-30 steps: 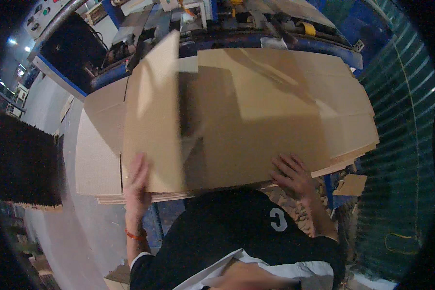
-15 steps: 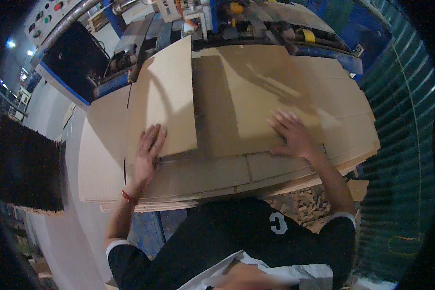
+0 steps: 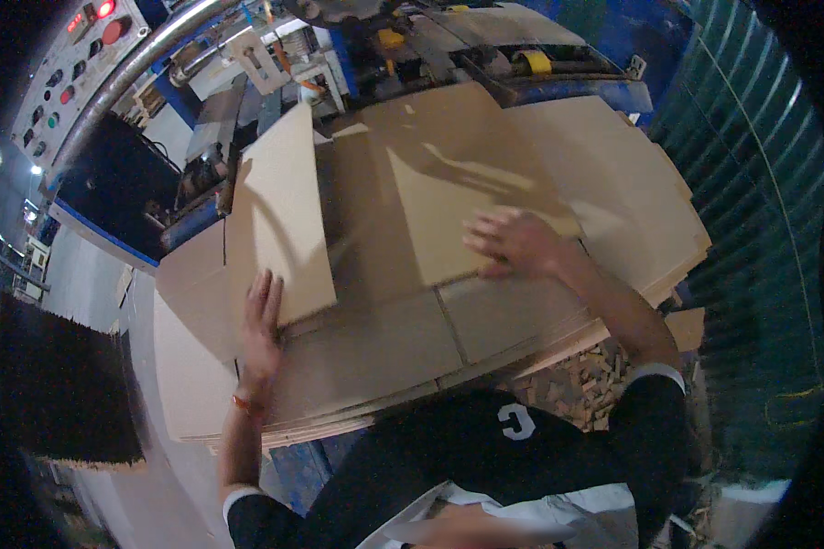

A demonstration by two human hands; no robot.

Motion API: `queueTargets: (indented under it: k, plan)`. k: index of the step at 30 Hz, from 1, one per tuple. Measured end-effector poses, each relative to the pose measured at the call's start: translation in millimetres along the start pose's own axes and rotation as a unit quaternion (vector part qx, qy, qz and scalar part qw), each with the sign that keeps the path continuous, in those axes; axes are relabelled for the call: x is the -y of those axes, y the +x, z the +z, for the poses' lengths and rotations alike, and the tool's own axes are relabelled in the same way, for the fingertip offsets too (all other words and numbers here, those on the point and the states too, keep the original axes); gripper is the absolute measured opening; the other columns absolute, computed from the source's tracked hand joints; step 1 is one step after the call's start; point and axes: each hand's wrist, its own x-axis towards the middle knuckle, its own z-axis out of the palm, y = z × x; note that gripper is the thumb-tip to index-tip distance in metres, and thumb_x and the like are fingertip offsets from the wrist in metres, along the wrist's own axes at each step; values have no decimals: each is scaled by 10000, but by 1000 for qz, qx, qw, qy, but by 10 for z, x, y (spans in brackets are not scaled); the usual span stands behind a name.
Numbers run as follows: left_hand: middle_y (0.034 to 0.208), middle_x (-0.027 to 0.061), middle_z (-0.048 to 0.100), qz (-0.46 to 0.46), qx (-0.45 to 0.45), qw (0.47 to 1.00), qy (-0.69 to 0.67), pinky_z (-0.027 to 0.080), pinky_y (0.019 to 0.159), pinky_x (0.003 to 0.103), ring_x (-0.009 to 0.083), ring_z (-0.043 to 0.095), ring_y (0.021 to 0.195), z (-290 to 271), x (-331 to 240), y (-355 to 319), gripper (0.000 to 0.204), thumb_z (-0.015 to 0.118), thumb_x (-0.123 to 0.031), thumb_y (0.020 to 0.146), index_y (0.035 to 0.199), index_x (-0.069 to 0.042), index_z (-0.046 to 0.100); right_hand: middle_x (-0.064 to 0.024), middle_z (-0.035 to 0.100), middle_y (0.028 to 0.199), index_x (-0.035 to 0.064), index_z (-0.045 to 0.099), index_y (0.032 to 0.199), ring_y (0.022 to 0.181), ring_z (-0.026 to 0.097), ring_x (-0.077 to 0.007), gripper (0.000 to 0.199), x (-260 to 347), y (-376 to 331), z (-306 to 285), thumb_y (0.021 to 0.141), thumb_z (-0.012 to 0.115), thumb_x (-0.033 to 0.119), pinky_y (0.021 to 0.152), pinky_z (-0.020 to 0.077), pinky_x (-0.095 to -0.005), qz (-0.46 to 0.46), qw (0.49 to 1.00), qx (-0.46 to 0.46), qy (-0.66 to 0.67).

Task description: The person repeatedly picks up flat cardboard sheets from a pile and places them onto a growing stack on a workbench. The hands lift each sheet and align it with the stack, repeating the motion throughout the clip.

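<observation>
A cardboard sheet with a left flap (image 3: pixel 284 229) and a right flap (image 3: pixel 458 183) lies on a stack of flat cardboard blanks (image 3: pixel 366 361) in front of me. The left flap is folded over and its inner edge stands up a little. My left hand (image 3: pixel 263 320) rests at the outer front corner of that flap, fingers stretched forward. On the front part of the right flap lies my right hand (image 3: pixel 517 242), palm down and slightly blurred, its fingers extended toward the left. Neither hand grips anything. A darker strip of board shows between the flaps.
Beyond the stack is a blue machine (image 3: pixel 595 94) with rollers and belts. A control panel (image 3: pixel 82 64) with buttons is at upper left. Another dark brown stack (image 3: pixel 64 384) stands at left. Cardboard scraps (image 3: pixel 577 384) lie below. A green corrugated wall (image 3: pixel 751 247) runs along the right.
The whole view has shifted and turned slightly. My right hand has slid a little leftward on the right flap, its thumb drawn closer to the fingers. My left hand stays by the left flap.
</observation>
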Motion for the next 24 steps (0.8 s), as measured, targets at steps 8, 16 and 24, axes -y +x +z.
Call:
queueTargets:
  k: [8,16,24]
  plan:
    - [1335,154,410,-111,-103,966,208,337,985,411,328,431,1186,319,126,1343,671,656,-112,724,1328,-47,369,-126,296,1409,155,397,1321,1248,328,-355,518,-447,888,276,879,445,420,1003,296,-477,298,952,65,-34]
    - [1185,233,516,-292,-344,874,183,365,982,385,335,490,1117,-574,883,-511,564,663,-272,801,1207,63,459,-233,392,1319,30,397,1297,1280,272,-404,646,61,-1222,-305,804,596,395,1058,219,-454,614,751,-225,-86]
    - [1226,182,515,-599,-239,739,194,413,905,382,321,545,1044,-389,1483,-1949,578,620,-368,799,1241,-22,480,-216,363,1361,14,320,1346,1298,277,-341,635,279,-1746,-19,842,595,285,1054,237,-389,760,622,-168,-89]
